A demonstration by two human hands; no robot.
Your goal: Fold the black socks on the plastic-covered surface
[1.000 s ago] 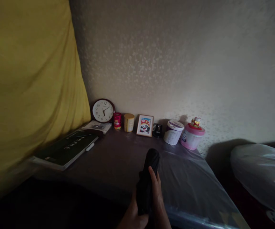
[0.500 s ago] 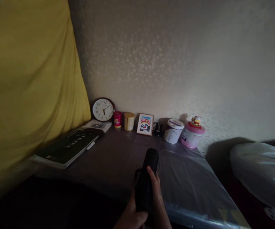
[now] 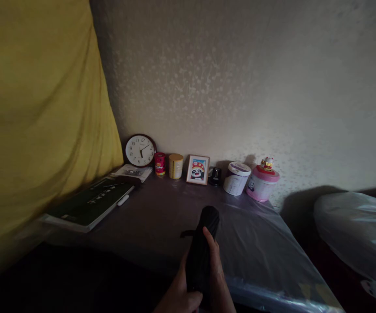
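Observation:
A black folded umbrella (image 3: 199,256) points away from me over the near side of the table, leaning slightly right at its far end. My left hand (image 3: 183,293) is closed round its lower end, thumb across the near side. Along the umbrella's right side lies my right hand (image 3: 216,265), gripping it with a finger reaching up its upper part. A short dark strap (image 3: 188,234) sticks out to the left from the umbrella. The palms and most fingers are hidden behind it.
The table (image 3: 161,213) has a clear plastic cover. Against the wall stand a clock (image 3: 140,150), red can (image 3: 160,164), yellow canister (image 3: 175,167), framed panda picture (image 3: 197,170), white tub (image 3: 236,180) and pink tub (image 3: 262,184). A green book (image 3: 90,202) lies left, by a yellow curtain (image 3: 44,108).
The strap now stretches out to the left, where it was bunched close to the umbrella before. The umbrella's far end has shifted slightly right and down. Both hands keep their hold.

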